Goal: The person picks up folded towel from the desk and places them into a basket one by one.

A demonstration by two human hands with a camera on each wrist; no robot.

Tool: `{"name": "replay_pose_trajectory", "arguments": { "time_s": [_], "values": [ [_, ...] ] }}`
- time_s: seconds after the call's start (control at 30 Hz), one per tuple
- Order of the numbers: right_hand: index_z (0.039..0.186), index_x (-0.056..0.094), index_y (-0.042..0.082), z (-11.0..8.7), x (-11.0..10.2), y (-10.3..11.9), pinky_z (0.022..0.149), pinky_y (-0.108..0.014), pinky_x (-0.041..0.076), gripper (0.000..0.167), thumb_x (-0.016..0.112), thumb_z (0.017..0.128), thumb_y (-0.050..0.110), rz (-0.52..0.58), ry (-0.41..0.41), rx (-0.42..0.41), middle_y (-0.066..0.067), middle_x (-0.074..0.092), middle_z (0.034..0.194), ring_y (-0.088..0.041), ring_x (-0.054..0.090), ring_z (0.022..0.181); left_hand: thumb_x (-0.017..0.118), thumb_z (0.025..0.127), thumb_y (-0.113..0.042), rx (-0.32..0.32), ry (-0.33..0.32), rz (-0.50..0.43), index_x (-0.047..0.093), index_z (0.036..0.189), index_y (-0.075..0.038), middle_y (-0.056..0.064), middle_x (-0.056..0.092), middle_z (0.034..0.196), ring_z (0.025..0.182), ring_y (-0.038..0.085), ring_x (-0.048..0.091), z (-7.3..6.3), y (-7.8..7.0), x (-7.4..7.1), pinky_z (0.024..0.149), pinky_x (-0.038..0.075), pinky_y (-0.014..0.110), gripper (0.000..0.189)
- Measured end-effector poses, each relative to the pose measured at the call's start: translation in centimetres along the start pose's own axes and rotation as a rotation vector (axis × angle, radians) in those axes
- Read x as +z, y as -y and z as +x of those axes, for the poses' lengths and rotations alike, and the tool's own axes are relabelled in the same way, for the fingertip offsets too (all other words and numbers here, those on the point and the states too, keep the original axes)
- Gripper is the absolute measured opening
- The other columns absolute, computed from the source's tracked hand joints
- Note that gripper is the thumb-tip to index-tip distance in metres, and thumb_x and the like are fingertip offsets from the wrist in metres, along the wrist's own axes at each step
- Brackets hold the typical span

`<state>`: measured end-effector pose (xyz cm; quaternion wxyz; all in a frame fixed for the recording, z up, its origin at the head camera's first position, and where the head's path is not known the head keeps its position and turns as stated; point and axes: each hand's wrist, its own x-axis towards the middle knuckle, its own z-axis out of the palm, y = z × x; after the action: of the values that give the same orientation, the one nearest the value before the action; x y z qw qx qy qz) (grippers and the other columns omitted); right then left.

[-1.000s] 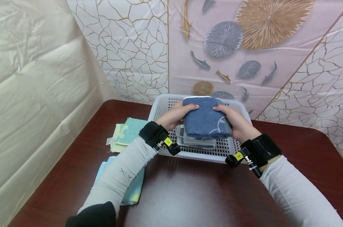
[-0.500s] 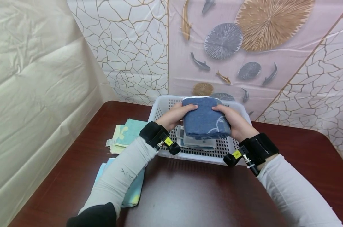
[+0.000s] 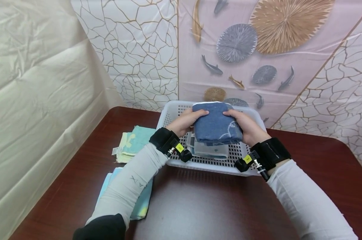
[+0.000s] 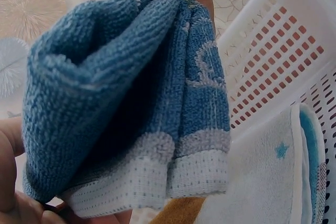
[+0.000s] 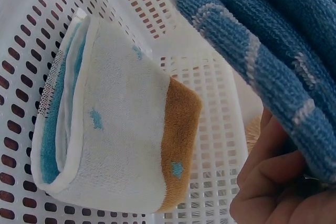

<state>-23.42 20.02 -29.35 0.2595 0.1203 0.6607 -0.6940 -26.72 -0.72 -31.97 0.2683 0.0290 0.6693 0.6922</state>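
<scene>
A folded blue towel (image 3: 216,125) with a white line pattern is held above the basket by both hands. My left hand (image 3: 183,122) grips its left side, thumb on top. On the opposite side my right hand (image 3: 249,128) grips it the same way. In the left wrist view the folds of the blue towel (image 4: 105,87) and its white woven hem show. Below lies a folded white towel (image 5: 121,119) with blue stars and a brown band, inside the white perforated basket (image 3: 212,168). The undersides of the fingers are hidden in the head view.
Left of the basket lies a folded green and yellow towel (image 3: 136,140) with a tag. Nearer, a light blue towel (image 3: 143,203) is partly hidden under the left forearm. All stand on a dark red wooden table (image 3: 198,206), with a patterned cloth wall (image 3: 145,66) behind.
The blue towel stays nearly in place over the basket, in both hands. The right wrist has shifted slightly left, and the towel's near edge has risen a little.
</scene>
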Motion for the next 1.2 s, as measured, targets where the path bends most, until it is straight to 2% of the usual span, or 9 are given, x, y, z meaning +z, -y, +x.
{"name": "replay_pose_trajectory", "arguments": {
  "time_s": [0.37, 0.6, 0.67, 0.73, 0.8, 0.9, 0.97, 1.07, 1.2],
  "values": [
    [0.16, 0.011, 0.017, 2.1, -0.4, -0.5, 0.078, -0.023, 0.054, 0.077, 0.051, 0.099, 0.04, -0.046, -0.018, 0.024, 0.0, 0.048, 0.124, -0.007, 0.065, 0.084, 0.06, 0.098, -0.032, -0.044, -0.068, 0.047, 0.032, 0.153, -0.007, 0.015, 0.045, 0.151, 0.134, 0.03, 0.05, 0.7, 0.5, -0.2, 0.11, 0.044, 0.046, 0.066],
    [0.157, 0.02, 0.013, 3.0, -0.9, -1.5, 0.075, -0.023, 0.055, 0.069, 0.052, 0.1, 0.036, -0.036, 0.004, 0.072, 0.008, 0.063, 0.095, -0.006, 0.066, 0.079, 0.06, 0.098, -0.031, -0.092, -0.064, 0.084, 0.035, 0.151, -0.005, 0.016, 0.05, 0.146, 0.125, 0.029, 0.056, 1.0, 0.8, -0.4, 0.106, 0.048, 0.045, 0.064],
    [0.156, 0.021, 0.012, 3.3, -1.0, -1.8, 0.076, -0.023, 0.055, 0.067, 0.051, 0.1, 0.035, -0.047, 0.02, 0.071, 0.009, 0.065, 0.093, -0.006, 0.066, 0.08, 0.06, 0.098, -0.031, -0.11, -0.056, 0.1, 0.036, 0.15, -0.005, 0.017, 0.05, 0.145, 0.124, 0.03, 0.056, 1.1, 0.9, -0.5, 0.106, 0.047, 0.045, 0.063],
    [0.157, 0.019, 0.011, 3.5, -1.2, -2.1, 0.079, -0.024, 0.054, 0.066, 0.048, 0.101, 0.035, -0.081, 0.036, 0.062, 0.007, 0.062, 0.101, -0.006, 0.065, 0.084, 0.06, 0.098, -0.032, -0.13, -0.049, 0.119, 0.035, 0.15, -0.006, 0.017, 0.049, 0.146, 0.126, 0.03, 0.055, 1.2, 1.0, -0.6, 0.107, 0.046, 0.046, 0.064],
    [0.158, 0.015, 0.011, 3.7, -1.4, -2.5, 0.086, -0.027, 0.052, 0.069, 0.045, 0.102, 0.034, -0.128, 0.051, 0.055, 0.0, 0.057, 0.12, -0.009, 0.062, 0.093, 0.061, 0.097, -0.032, -0.152, -0.044, 0.134, 0.034, 0.151, -0.005, 0.017, 0.048, 0.147, 0.13, 0.031, 0.053, 1.4, 1.1, -0.6, 0.109, 0.045, 0.047, 0.065],
    [0.159, 0.009, 0.011, 4.0, -1.6, -2.8, 0.1, -0.037, 0.046, 0.072, 0.043, 0.101, 0.036, -0.199, 0.048, 0.068, -0.014, 0.038, 0.148, -0.021, 0.054, 0.117, 0.061, 0.098, -0.032, -0.184, -0.037, 0.143, 0.031, 0.152, -0.005, 0.017, 0.042, 0.152, 0.139, 0.032, 0.046, 1.5, 1.1, -0.7, 0.113, 0.04, 0.047, 0.067],
    [0.16, 0.004, 0.01, 4.2, -1.7, -2.9, 0.109, -0.045, 0.039, 0.076, 0.043, 0.101, 0.037, -0.225, 0.048, 0.08, -0.02, 0.023, 0.159, -0.03, 0.042, 0.133, 0.061, 0.098, -0.031, -0.197, -0.036, 0.143, 0.03, 0.153, -0.005, 0.016, 0.038, 0.155, 0.142, 0.033, 0.042, 1.6, 1.2, -0.7, 0.116, 0.037, 0.047, 0.068],
    [0.16, 0.002, 0.007, 4.4, -1.7, -3.0, 0.117, -0.052, 0.03, 0.076, 0.042, 0.102, 0.036, -0.241, 0.046, 0.087, -0.024, 0.013, 0.163, -0.038, 0.026, 0.147, 0.061, 0.098, -0.031, -0.208, -0.037, 0.145, 0.027, 0.154, -0.005, 0.015, 0.033, 0.159, 0.145, 0.034, 0.038, 1.7, 1.2, -0.7, 0.117, 0.036, 0.047, 0.071],
    [0.159, 0.003, 0.003, 4.2, -1.4, -2.9, 0.118, -0.055, 0.03, 0.072, 0.04, 0.103, 0.031, -0.292, 0.004, 0.087, -0.026, 0.014, 0.163, -0.041, 0.025, 0.148, 0.062, 0.097, -0.03, -0.225, -0.044, 0.143, 0.022, 0.156, -0.006, 0.013, 0.027, 0.162, 0.146, 0.035, 0.036, 1.9, 1.2, -0.8, 0.117, 0.035, 0.047, 0.075]
  ]
}}
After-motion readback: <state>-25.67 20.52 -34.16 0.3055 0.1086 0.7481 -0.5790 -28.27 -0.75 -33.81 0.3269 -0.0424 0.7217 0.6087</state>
